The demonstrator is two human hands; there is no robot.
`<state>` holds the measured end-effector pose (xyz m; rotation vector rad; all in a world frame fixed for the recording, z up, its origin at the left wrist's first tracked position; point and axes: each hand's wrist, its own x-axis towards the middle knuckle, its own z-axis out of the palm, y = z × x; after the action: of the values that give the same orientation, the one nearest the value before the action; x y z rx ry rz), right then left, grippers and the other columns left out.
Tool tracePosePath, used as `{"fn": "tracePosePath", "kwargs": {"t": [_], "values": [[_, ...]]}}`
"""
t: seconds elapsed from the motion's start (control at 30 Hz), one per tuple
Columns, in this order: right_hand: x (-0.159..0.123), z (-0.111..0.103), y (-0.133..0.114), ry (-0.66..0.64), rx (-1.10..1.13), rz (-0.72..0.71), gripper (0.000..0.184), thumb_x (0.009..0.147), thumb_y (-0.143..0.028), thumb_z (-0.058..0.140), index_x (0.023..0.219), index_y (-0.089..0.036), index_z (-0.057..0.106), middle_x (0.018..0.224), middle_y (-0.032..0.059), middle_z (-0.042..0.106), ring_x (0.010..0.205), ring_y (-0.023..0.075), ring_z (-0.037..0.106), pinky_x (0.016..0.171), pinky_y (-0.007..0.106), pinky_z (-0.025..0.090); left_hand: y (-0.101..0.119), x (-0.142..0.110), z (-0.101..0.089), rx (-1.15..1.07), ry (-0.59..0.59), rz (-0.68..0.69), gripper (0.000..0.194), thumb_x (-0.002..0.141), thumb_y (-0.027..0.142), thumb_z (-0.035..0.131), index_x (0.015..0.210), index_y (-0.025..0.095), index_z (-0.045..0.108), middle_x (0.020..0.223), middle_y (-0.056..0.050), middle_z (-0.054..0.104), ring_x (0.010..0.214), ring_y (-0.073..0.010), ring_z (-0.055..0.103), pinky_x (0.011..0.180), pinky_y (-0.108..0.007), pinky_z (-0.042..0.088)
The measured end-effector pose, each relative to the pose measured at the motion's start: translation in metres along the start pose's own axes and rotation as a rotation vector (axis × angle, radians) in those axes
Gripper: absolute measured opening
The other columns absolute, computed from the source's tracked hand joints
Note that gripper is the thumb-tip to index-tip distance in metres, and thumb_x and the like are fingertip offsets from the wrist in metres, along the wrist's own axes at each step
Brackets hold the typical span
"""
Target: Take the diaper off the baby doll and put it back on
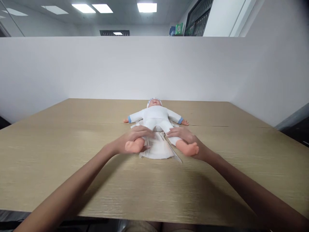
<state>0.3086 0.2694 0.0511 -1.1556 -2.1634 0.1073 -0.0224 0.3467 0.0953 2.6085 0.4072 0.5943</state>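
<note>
A baby doll point(155, 116) in a white suit and cap lies on its back at the middle of the wooden table point(60, 151), arms spread, feet toward me. Under its hips and legs lies a white open diaper point(158, 149). My left hand point(131, 138) is wrapped round the doll's leg on the left, just above the bare foot. My right hand point(184, 137) grips the other leg near its bare foot. Both legs are held slightly apart over the diaper.
A white partition wall point(96, 67) stands right behind the table's far edge. The table's near edge runs along the bottom of the view. A dark surface point(295, 125) shows at the far right.
</note>
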Motion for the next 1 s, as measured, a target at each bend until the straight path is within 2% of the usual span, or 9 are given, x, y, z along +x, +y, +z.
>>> {"fn": "tracePosePath", "kwargs": {"t": [0.13, 0.3, 0.47, 0.63, 0.77, 0.83, 0.9, 0.97, 1.0], "values": [[-0.025, 0.014, 0.027, -0.189, -0.059, -0.155, 0.049, 0.102, -0.018, 0.043, 0.135, -0.026, 0.078, 0.153, 0.0062, 0.071, 0.155, 0.0267, 0.057, 0.125, 0.048, 0.049, -0.028, -0.039, 0.010, 0.093, -0.106, 0.048, 0.052, 0.095, 0.020, 0.072, 0.146, 0.023, 0.067, 0.157, -0.013, 0.067, 0.161, -0.0334, 0.049, 0.131, -0.058, 0.043], [-0.035, 0.029, 0.044, -0.204, -0.146, -0.199, 0.048, 0.108, -0.017, 0.042, 0.142, -0.029, 0.075, 0.160, 0.0048, 0.067, 0.160, 0.0276, 0.052, 0.125, 0.052, 0.049, -0.041, -0.049, 0.015, 0.194, -0.209, 0.043, 0.088, 0.082, -0.002, 0.061, 0.163, 0.030, 0.051, 0.173, -0.004, 0.053, 0.170, -0.0268, 0.035, 0.137, -0.056, 0.038], [-0.035, 0.025, 0.052, -0.205, -0.071, -0.242, 0.042, 0.114, -0.026, 0.049, 0.147, -0.034, 0.073, 0.161, 0.0041, 0.065, 0.158, 0.0298, 0.055, 0.128, 0.053, 0.049, -0.039, -0.048, 0.016, 0.193, -0.194, 0.018, 0.085, 0.091, -0.004, 0.059, 0.165, 0.036, 0.051, 0.173, 0.000, 0.053, 0.169, -0.0231, 0.037, 0.138, -0.053, 0.039], [-0.039, 0.019, 0.062, -0.272, 0.108, -0.125, 0.046, 0.115, -0.026, 0.052, 0.155, -0.041, 0.068, 0.167, -0.0004, 0.059, 0.160, 0.0273, 0.051, 0.134, 0.050, 0.045, -0.040, -0.052, 0.016, 0.108, -0.227, -0.024, 0.082, 0.096, -0.001, 0.058, 0.168, 0.037, 0.049, 0.177, 0.001, 0.048, 0.170, -0.0225, 0.036, 0.136, -0.051, 0.044], [-0.036, 0.014, 0.060, -0.304, 0.232, -0.038, 0.045, 0.118, -0.028, 0.041, 0.148, -0.038, 0.073, 0.166, -0.0011, 0.061, 0.160, 0.0244, 0.052, 0.133, 0.048, 0.047, -0.028, -0.048, 0.012, 0.033, -0.232, -0.141, 0.064, 0.107, 0.007, 0.047, 0.162, 0.038, 0.057, 0.174, 0.003, 0.052, 0.169, -0.0217, 0.037, 0.135, -0.048, 0.045], [-0.034, 0.012, 0.050, -0.288, 0.249, 0.005, 0.044, 0.118, -0.032, 0.041, 0.148, -0.034, 0.073, 0.162, 0.0015, 0.065, 0.159, 0.0253, 0.054, 0.133, 0.049, 0.047, -0.017, -0.044, 0.013, 0.021, -0.199, -0.212, 0.050, 0.113, 0.019, 0.046, 0.157, 0.035, 0.062, 0.169, 0.000, 0.058, 0.167, -0.0244, 0.042, 0.134, -0.050, 0.045], [-0.032, 0.012, 0.034, -0.264, 0.202, 0.044, 0.042, 0.116, -0.039, 0.048, 0.152, -0.031, 0.068, 0.160, 0.0061, 0.066, 0.157, 0.0287, 0.056, 0.130, 0.051, 0.049, -0.005, -0.040, 0.020, 0.062, -0.150, -0.276, 0.042, 0.111, 0.040, 0.057, 0.152, 0.030, 0.064, 0.165, -0.007, 0.061, 0.162, -0.0312, 0.049, 0.129, -0.053, 0.049], [-0.031, 0.018, 0.017, -0.252, 0.082, 0.040, 0.051, 0.110, -0.048, 0.061, 0.157, -0.028, 0.062, 0.160, 0.0110, 0.065, 0.156, 0.0340, 0.056, 0.127, 0.055, 0.051, 0.005, -0.037, 0.033, 0.146, -0.078, -0.329, 0.054, 0.101, 0.056, 0.072, 0.145, 0.025, 0.063, 0.164, -0.015, 0.060, 0.155, -0.0374, 0.055, 0.123, -0.055, 0.054], [-0.032, 0.023, 0.010, -0.238, 0.006, 0.020, 0.058, 0.107, -0.053, 0.066, 0.159, -0.027, 0.060, 0.160, 0.0133, 0.065, 0.155, 0.0367, 0.056, 0.125, 0.058, 0.052, 0.008, -0.036, 0.041, 0.190, -0.039, -0.343, 0.056, 0.097, 0.056, 0.076, 0.141, 0.023, 0.063, 0.164, -0.018, 0.059, 0.153, -0.0389, 0.057, 0.121, -0.056, 0.054]]}}
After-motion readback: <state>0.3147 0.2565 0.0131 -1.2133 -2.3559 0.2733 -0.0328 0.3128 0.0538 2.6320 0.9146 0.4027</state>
